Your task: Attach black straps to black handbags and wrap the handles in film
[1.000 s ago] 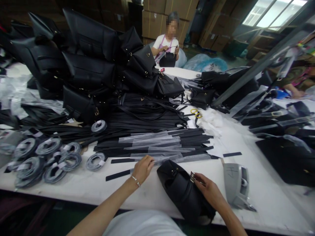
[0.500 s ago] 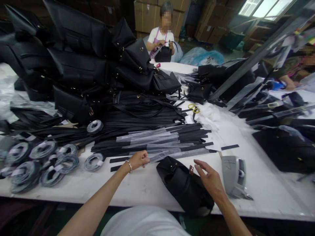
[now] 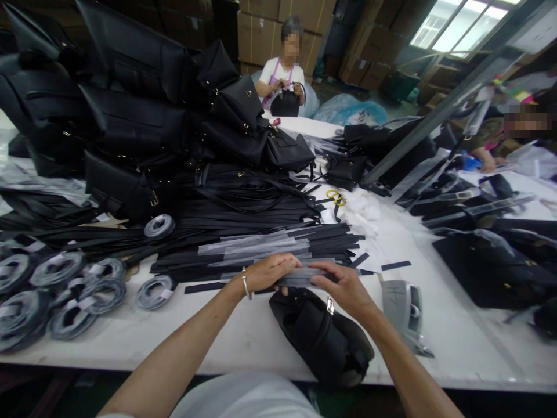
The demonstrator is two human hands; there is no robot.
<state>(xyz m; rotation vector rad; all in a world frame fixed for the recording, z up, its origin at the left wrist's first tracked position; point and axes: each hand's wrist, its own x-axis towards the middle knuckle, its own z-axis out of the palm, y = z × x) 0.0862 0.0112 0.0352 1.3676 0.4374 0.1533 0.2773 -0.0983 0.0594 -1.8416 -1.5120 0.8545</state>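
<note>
Between my two hands stretches a strap (image 3: 300,280) wrapped in clear film, held just above the table's front part. My left hand (image 3: 268,271), with a bracelet at the wrist, is closed on its left end. The right end sits in the bent fingers of my right hand (image 3: 343,285). Right below them a black handbag (image 3: 319,334) with a metal clasp lies tilted on the white table (image 3: 226,342). Behind my hands are rows of black straps (image 3: 270,249), some in film.
Coiled straps (image 3: 154,291) lie at the left. A tape dispenser (image 3: 402,310) stands right of the handbag. Black bags (image 3: 139,122) are heaped at the back left. Yellow-handled scissors (image 3: 336,197) lie farther back. A metal post (image 3: 418,139) slants up at the right. Two co-workers sit beyond.
My left hand has moved right and now grips the film-wrapped strap. My right hand has come in to its other end. Across the table, the co-worker's hands have shifted over a black bag.
</note>
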